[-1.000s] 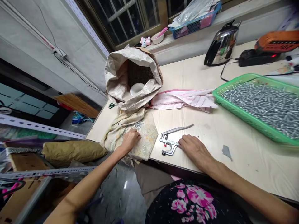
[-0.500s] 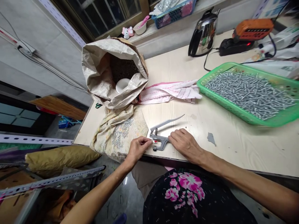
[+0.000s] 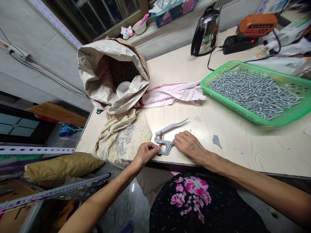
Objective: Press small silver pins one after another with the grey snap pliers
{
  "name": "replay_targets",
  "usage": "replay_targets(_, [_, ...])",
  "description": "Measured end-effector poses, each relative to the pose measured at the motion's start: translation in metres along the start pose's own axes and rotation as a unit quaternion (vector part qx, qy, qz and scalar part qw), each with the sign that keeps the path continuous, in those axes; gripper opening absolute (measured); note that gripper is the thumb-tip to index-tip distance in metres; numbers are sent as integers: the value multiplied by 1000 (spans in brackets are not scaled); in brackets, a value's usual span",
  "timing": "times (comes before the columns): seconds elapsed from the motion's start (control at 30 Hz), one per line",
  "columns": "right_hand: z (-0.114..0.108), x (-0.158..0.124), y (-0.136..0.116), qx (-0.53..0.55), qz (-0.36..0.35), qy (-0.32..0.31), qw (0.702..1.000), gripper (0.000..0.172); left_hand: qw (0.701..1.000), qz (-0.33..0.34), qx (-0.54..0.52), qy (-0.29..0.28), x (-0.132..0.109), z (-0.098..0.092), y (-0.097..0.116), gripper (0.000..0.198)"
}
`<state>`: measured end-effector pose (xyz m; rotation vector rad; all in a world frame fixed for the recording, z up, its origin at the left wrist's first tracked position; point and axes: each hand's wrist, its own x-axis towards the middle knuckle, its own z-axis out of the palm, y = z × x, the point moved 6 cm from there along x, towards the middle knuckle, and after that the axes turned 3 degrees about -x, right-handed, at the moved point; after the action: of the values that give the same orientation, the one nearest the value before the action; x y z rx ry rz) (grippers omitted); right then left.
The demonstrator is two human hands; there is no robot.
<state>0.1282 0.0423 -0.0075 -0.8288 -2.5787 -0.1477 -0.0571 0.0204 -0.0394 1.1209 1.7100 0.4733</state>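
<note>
Grey hand pliers, of the snap-fastener kind with a spring between the arms, lie on their side near the table's front edge, jaws toward the left. My right hand is closed around the end of the lower handle; the upper handle stands apart from it. With fingertips pinched, my left hand is at the jaws, beside a small red part there. Whatever the pinch holds is too small to make out. Left of the pliers, small metal pieces lie heaped on a patterned cloth.
A green basket full of small metal pieces stands at the right. Behind the cloth, a big sack lies open with a white bowl inside. A pink-white towel, a kettle and an orange battery are farther back.
My left fingertips have moved slightly right, farther into the jaws of the pliers. My right hand keeps its hold. The whole view has shifted a little.
</note>
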Motion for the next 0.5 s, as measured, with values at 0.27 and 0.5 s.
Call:
replay_targets(0.27, [-3,-2,-2,-14,-1,26,1000,27,982,116,123,85,-17,0,20,19])
replay_targets(0.5, [1,-2,-2,-8,-8,28,1000,24,993,-94,-73,-28,-4,6,-5,33])
